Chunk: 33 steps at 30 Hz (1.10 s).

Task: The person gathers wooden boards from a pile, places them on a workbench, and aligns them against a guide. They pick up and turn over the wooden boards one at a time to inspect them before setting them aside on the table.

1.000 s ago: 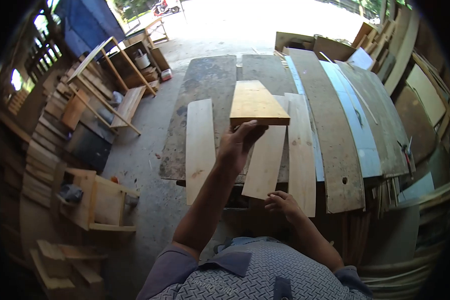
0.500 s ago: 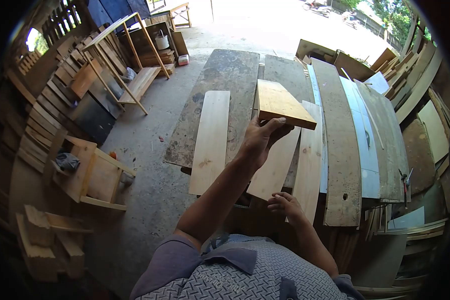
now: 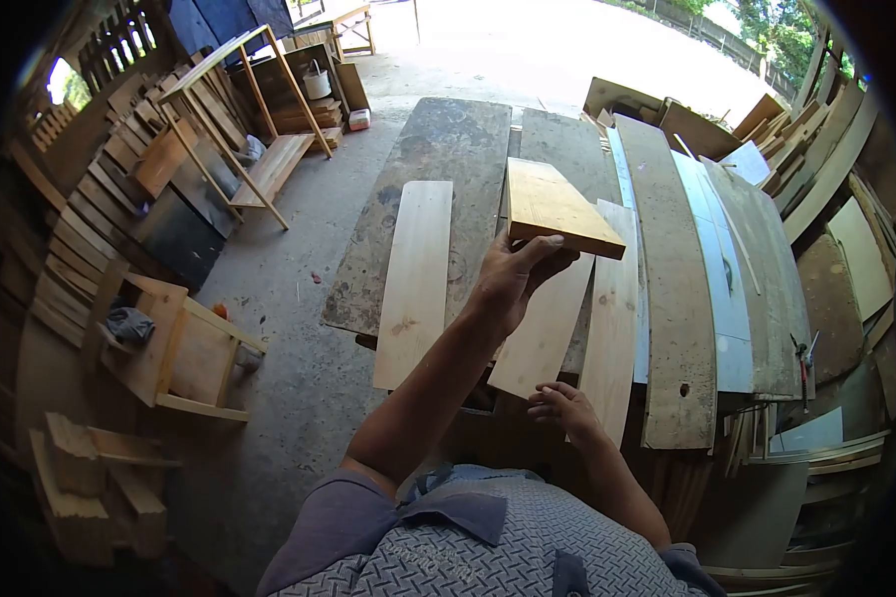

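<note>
A thick wooden board [image 3: 560,207] is held up over the workbench [image 3: 438,139] by its near end. My left hand [image 3: 513,274] is closed round that end, thumb along the edge. Lower down, near the bench's front edge, my right hand [image 3: 564,406] has its fingers loosely curled; whether it holds anything is too small to tell. Pale planks lie on the bench: one at the left [image 3: 415,284], one under the raised board [image 3: 543,343], and one to its right [image 3: 612,318].
Right of the planks lie a long worn board [image 3: 672,289] and light blue panels [image 3: 712,249]. A clamp [image 3: 804,368] hangs at the right edge. At the left stand a wooden frame [image 3: 259,189], a small unfinished cabinet [image 3: 194,348] and stacked timber [image 3: 75,488].
The view has shifted slightly, so the scene sits a little further left. Both hands and the raised board keep nearly the same pose.
</note>
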Tool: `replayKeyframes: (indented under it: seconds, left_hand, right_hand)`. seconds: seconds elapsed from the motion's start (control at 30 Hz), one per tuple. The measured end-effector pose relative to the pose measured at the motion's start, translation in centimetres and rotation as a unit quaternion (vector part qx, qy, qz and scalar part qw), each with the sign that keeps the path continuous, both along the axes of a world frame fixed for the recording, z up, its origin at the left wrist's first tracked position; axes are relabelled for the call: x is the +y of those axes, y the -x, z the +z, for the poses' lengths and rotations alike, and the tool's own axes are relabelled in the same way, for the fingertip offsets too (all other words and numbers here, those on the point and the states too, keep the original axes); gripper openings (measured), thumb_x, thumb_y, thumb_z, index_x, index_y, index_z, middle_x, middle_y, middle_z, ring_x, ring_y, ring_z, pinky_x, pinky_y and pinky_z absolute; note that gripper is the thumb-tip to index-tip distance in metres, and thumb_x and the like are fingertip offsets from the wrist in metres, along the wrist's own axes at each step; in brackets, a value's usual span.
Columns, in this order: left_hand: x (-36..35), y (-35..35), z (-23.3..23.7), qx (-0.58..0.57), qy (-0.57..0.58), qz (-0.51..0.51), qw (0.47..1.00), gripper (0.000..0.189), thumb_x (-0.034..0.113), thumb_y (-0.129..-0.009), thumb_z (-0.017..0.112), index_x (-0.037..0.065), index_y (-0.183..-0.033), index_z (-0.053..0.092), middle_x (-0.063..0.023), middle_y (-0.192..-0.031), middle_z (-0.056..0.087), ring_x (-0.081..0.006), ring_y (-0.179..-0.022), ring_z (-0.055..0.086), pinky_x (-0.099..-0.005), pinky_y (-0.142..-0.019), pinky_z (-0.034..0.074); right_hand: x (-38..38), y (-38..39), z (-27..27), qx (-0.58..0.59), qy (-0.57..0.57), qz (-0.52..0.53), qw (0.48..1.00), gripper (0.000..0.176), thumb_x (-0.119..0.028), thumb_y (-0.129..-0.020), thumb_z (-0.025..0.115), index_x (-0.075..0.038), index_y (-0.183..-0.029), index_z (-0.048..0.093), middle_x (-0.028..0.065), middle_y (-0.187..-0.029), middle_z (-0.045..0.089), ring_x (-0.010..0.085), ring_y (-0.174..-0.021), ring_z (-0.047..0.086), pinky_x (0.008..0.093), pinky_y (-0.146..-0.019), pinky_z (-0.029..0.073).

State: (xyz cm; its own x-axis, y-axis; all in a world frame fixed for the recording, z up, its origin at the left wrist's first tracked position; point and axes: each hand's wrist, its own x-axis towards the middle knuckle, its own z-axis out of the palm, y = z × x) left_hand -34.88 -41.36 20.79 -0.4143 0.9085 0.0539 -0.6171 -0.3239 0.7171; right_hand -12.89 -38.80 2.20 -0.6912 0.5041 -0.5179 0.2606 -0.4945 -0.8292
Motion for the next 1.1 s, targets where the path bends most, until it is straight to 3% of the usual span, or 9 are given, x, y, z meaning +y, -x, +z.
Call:
replayKeyframes:
  seconds: [0.2,0.33,0.47,0.53,0.67,0.83,0.93,1.07,1.1]
  left_hand:
    - [-1.8,1.2,-2.5,-0.029,0.112,-0.103,0.988,0.07,0.056,-0.09,0.048,-0.002,-0.129,0.047,-0.0206,-0.108,0.065,-0.0313,-0.097,0.067,-0.0394,-0.085,0.055]
    - [-3.4,0.7,-11.8,0.077,0.261,-0.164,0.948,0.055,0.033,-0.089,0.06,-0.002,-0.129,0.046,-0.0184,-0.112,0.062,-0.0289,-0.095,0.066,-0.0404,-0.081,0.057]
    - [-6.1,-3.6,-16.3,0.197,0.248,-0.2,0.927,0.056,0.024,-0.088,0.064,-0.004,-0.131,0.044,-0.0169,-0.123,0.056,-0.0231,-0.108,0.058,-0.0341,-0.093,0.048]
    - [-6.9,-5.9,-16.5,0.218,0.269,-0.207,0.915,0.057,0.025,-0.088,0.065,-0.004,-0.131,0.043,-0.0167,-0.124,0.055,-0.0222,-0.109,0.056,-0.0326,-0.095,0.045]
    - [-6.6,-9.8,-16.3,0.239,0.273,-0.172,0.916,0.061,0.027,-0.088,0.067,-0.005,-0.132,0.04,-0.0164,-0.124,0.055,-0.0217,-0.111,0.054,-0.0315,-0.098,0.042]
    - [-5.3,-15.5,-20.3,0.156,0.262,-0.206,0.93,0.059,0.031,-0.09,0.064,-0.007,-0.13,0.041,-0.0187,-0.12,0.057,-0.0225,-0.11,0.056,-0.0326,-0.098,0.043]
    - [-4.0,-21.0,-18.9,0.243,0.21,-0.162,0.933,0.064,0.034,-0.091,0.063,-0.007,-0.133,0.039,-0.0198,-0.121,0.056,-0.0234,-0.11,0.056,-0.0328,-0.098,0.043]
    - [0.6,-26.1,-18.8,0.3,0.215,-0.387,0.845,0.075,0.038,-0.09,0.065,-0.006,-0.14,0.03,-0.02,-0.123,0.054,-0.0251,-0.109,0.056,-0.0354,-0.097,0.044]
    - [2.0,-27.4,-15.6,0.265,0.155,-0.429,0.85,0.067,0.041,-0.09,0.065,-0.003,-0.135,0.043,-0.0174,-0.119,0.058,-0.0246,-0.107,0.057,-0.0357,-0.094,0.046]
  right_hand:
    - [3.0,-0.5,-0.4,0.088,0.102,-0.087,0.987,0.048,-0.043,-0.1,0.044,-0.002,-0.125,0.05,0.0146,-0.108,0.064,0.0238,-0.09,0.067,0.0356,-0.076,0.055]
    - [5.9,-0.9,0.8,0.146,0.127,-0.129,0.973,0.054,-0.049,-0.1,0.038,-0.003,-0.128,0.047,0.0159,-0.11,0.063,0.0266,-0.092,0.066,0.0398,-0.081,0.054]
    - [8.9,-1.4,-1.0,0.095,0.098,-0.047,0.99,0.055,-0.048,-0.098,0.044,-0.004,-0.13,0.048,0.0148,-0.108,0.064,0.025,-0.091,0.066,0.0406,-0.08,0.054]
    - [7.0,-1.0,-0.7,-0.101,-0.047,-0.022,0.994,0.057,-0.046,-0.096,0.049,-0.001,-0.13,0.051,0.0149,-0.107,0.065,0.0232,-0.088,0.066,0.0371,-0.078,0.054]
    - [5.8,-1.8,-0.5,-0.096,-0.055,-0.092,0.99,0.065,-0.048,-0.093,0.054,0.012,-0.118,0.057,0.0207,-0.108,0.066,0.0296,-0.094,0.065,0.0352,-0.086,0.05]
    - [7.6,-7.2,-0.8,-0.191,-0.197,-0.097,0.957,0.067,-0.053,-0.09,0.054,0.01,-0.109,0.063,0.0237,-0.097,0.068,0.0302,-0.088,0.067,0.0378,-0.082,0.051]
    - [9.1,-12.5,-3.9,-0.226,-0.284,-0.116,0.924,0.065,-0.055,-0.09,0.054,0.006,-0.107,0.066,0.0232,-0.091,0.068,0.0308,-0.083,0.068,0.04,-0.079,0.051]
    - [11.1,-21.6,-0.5,-0.196,-0.241,-0.14,0.94,0.064,-0.055,-0.09,0.053,0.005,-0.106,0.066,0.0222,-0.089,0.069,0.0298,-0.084,0.068,0.0401,-0.077,0.051]
    - [12.0,-24.7,-0.3,-0.21,-0.264,-0.163,0.927,0.064,-0.056,-0.09,0.053,0.005,-0.105,0.066,0.0221,-0.088,0.069,0.0298,-0.084,0.068,0.0401,-0.076,0.051]
